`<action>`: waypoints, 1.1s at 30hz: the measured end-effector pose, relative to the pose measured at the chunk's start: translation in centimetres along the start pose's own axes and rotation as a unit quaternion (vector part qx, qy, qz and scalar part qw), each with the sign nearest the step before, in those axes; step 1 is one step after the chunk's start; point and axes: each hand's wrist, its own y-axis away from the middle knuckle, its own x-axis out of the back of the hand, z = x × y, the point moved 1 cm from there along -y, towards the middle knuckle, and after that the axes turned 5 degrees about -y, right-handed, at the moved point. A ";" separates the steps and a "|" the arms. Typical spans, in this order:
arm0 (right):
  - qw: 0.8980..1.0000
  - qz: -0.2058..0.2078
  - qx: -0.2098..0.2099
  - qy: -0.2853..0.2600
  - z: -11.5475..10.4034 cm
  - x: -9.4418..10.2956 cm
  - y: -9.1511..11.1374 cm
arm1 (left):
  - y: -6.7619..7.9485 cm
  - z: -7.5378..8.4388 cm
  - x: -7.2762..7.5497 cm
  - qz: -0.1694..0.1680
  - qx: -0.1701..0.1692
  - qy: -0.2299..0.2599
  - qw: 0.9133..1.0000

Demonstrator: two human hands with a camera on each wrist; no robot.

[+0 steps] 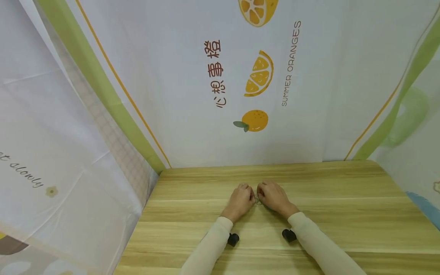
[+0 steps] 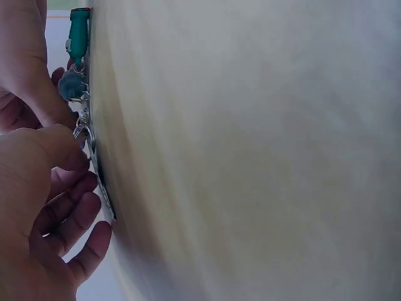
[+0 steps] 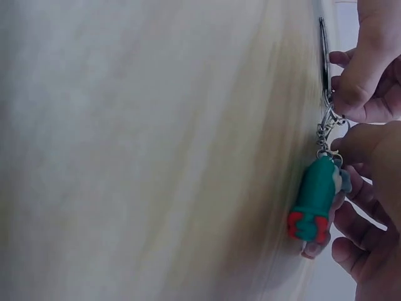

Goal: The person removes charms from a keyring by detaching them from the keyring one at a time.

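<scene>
In the head view my left hand (image 1: pixel 241 198) and right hand (image 1: pixel 272 195) meet over a small keychain (image 1: pixel 258 199), mostly hidden by the fingers. A green figure charm (image 3: pixel 315 188) with red feet hangs from its chain in the right wrist view. Beside it the left wrist view shows a round blue-grey charm (image 2: pixel 72 86). My left thumb and fingers pinch the metal ring (image 2: pixel 79 131), near a thin flat metal piece (image 3: pixel 324 56), its kind unclear. The right thumb and index finger pinch the clasp end, close to the ring.
The wooden table (image 1: pixel 192 229) lies under both forearms. Patterned white cloth (image 1: pixel 185 126) hangs along its back edge and at both sides. Black devices (image 1: pixel 233 239) sit under the wrists.
</scene>
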 end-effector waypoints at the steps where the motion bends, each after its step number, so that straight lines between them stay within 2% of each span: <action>1: 1.000 0.002 0.002 -0.001 0.0 0.0 0.0 | 0.0 -0.1 0.0 0.001 0.000 0.004 1.000; 11: 1.000 0.007 0.011 -0.018 -0.2 0.2 0.0 | 0.3 -0.5 -0.1 -0.012 0.023 0.074 0.997; 17: 0.999 0.015 0.008 -0.034 -0.2 0.7 -0.2 | 0.0 -0.7 0.5 0.000 0.015 0.090 0.996; 21: 0.999 0.021 0.009 -0.045 -0.3 1.0 -0.3 | -0.1 -0.6 0.8 -0.003 0.013 0.099 0.995; 29: 0.996 0.054 0.054 -0.044 0.0 1.1 -0.3 | -0.1 -0.5 1.2 0.011 0.007 0.121 0.993; 33: 0.994 0.054 0.077 -0.061 0.2 1.1 -0.3 | -0.3 -0.6 1.2 0.014 0.003 0.131 0.991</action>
